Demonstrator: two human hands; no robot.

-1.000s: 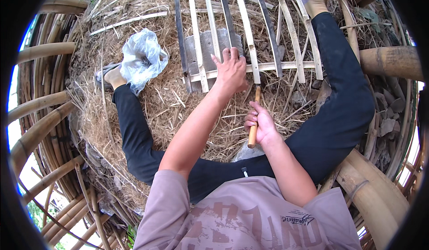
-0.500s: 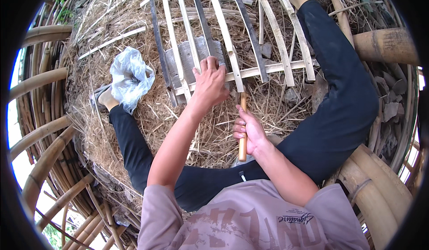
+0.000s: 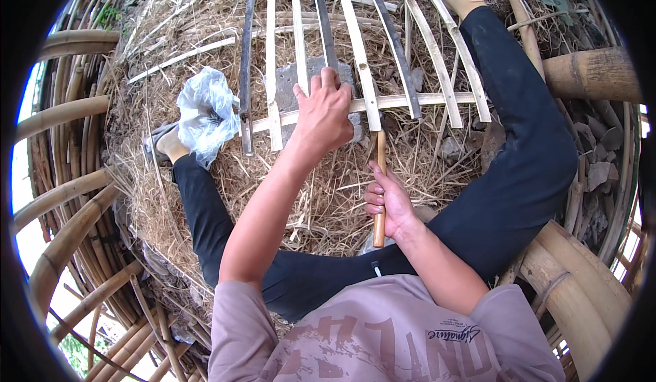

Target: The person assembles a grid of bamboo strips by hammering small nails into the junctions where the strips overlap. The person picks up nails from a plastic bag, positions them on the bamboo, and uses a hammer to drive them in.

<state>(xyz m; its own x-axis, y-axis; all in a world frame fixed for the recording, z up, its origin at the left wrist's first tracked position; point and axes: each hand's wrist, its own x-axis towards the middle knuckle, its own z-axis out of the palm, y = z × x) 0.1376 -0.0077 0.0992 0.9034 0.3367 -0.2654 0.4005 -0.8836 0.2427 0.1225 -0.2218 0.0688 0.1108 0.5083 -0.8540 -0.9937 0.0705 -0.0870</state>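
Pale and dark bamboo slats [image 3: 354, 33] run lengthwise in a row ahead of me, joined near their close ends by a pale cross strip [image 3: 403, 100]. My left hand [image 3: 324, 115] is closed around that strip and a slat end, above a grey stone block [image 3: 290, 81]. Its fingertips are partly hidden, so the exact grip is unclear. In my right hand [image 3: 392, 203] is a tool with a straight wooden handle [image 3: 380, 228]. The handle's upper end lies close to the end of a pale slat, and a bit of dark metal shows beside it; the tool's head is mostly hidden.
Dry straw [image 3: 321, 191] covers the ground between my spread legs. A clear plastic bag [image 3: 207, 112] lies by my left foot. Bamboo poles [image 3: 75, 238] line the left side, thick bamboo [image 3: 567, 286] lies at right, and broken stones [image 3: 601, 170] sit beyond my right leg.
The slat frame has turned slightly clockwise, its far ends swinging right and its near left corner shifting left. My left hand stays on it; the right hand still grips the handle.
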